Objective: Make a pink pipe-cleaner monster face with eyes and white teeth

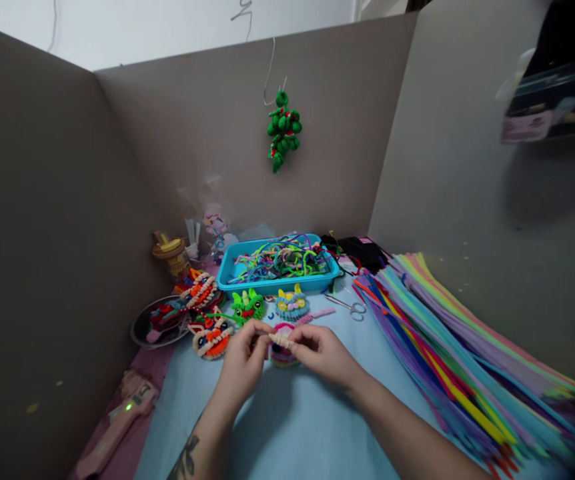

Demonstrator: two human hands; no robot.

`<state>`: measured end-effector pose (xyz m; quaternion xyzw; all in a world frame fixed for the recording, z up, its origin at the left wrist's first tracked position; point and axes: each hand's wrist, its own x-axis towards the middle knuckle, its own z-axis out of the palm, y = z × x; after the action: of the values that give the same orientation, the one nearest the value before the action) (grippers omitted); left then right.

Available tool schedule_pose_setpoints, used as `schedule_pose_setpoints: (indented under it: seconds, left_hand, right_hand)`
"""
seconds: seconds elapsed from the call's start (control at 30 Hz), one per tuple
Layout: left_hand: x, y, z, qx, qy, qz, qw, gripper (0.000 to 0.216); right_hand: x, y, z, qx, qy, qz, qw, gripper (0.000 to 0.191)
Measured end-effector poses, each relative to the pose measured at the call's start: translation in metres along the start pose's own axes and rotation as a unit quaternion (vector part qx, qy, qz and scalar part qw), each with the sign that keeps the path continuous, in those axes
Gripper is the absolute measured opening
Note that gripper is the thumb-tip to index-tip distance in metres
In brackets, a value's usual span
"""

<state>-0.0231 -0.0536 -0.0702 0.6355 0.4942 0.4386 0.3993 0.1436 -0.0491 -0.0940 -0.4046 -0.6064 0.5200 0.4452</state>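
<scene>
1. Forearms [407, 437] lie nearest; the left hand [246, 353] and right hand [325, 353] pinch a cream twist [280, 341] near its ends, fingertips closed, near centre.
2. It looks light, soft and bendable; gripping the ends should spare its coils.
3. Behind it: a pink-edged fuzzy piece [284, 362]; farther, a blue tray [267, 287].

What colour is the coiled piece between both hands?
The coiled piece is pale cream, best seen in the head view.

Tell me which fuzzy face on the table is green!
The green face, just left of the yellow-eared blue face. It alone is mainly green.
</scene>
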Motion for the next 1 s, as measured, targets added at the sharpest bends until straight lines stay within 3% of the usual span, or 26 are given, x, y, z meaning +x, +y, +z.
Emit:
schedule_pose_setpoints:
  seconds: [0.83,1.0]
  left_hand:
    - [0.0026,-0.0027,-0.0009,-0.029,0.015,-0.038,0.999,0.018]
    - [0.0015,-0.0004,-0.0009,-0.032,0.013,-0.036,0.999,0.020]
  right_hand:
    - [0.0019,-0.0050,-0.0016,0.023,0.009,0.004,1.000,0.020]
    - [0.0020,-0.0020,-0.0012,0.037,0.000,0.014,0.999,0.029]
